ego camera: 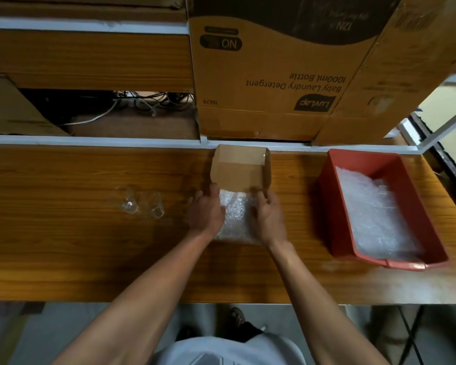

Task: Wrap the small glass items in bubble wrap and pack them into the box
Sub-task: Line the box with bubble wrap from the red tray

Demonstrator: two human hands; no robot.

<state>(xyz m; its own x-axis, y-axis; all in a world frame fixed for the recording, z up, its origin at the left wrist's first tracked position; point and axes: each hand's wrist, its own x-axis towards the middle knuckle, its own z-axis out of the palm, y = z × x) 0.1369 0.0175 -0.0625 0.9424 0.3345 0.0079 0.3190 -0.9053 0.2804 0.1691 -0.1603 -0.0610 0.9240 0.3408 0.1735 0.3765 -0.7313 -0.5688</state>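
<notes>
Both hands hold a bubble wrap bundle (234, 217) between them, left hand (205, 210) and right hand (269, 216) gripping its sides, just before the small box (240, 167) near the desk's (90, 246) far edge.

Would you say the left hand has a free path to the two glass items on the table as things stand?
Probably yes. The glass items lie in the open on the table just left of the left hand, with nothing between them. That hand would first have to let go of the bubble wrap.
</notes>
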